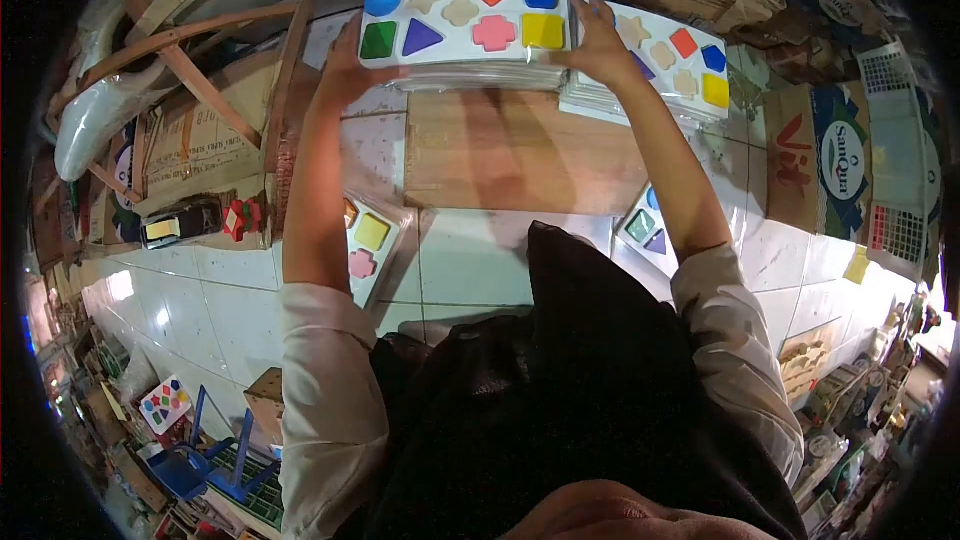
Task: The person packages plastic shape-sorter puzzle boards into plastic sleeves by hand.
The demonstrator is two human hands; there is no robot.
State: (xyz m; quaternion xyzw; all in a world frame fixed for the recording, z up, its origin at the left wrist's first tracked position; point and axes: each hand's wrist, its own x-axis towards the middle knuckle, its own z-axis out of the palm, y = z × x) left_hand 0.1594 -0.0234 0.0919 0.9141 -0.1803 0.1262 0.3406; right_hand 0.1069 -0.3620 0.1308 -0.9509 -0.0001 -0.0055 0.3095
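A stack of white shape puzzle boards (450,35) in clear plastic sits at the top middle, its upper board showing coloured and plain shapes. My left hand (350,65) grips its left end, thumb along the front edge. At the right end, my right hand (600,48) clasps the same stack. Right beside that hand lies a second stack of puzzle boards (660,75), partly covered by my wrist. A flat brown cardboard sheet (530,155) lies on the floor below, with my arms' shadows on it.
More wrapped puzzle boards (372,250) lie near my left forearm, and others (640,240) near my right elbow. Cardboard boxes (805,165) stand at right. A wooden frame (205,90) leans at left, above a toy truck (180,225). A blue stool (215,455) is at lower left.
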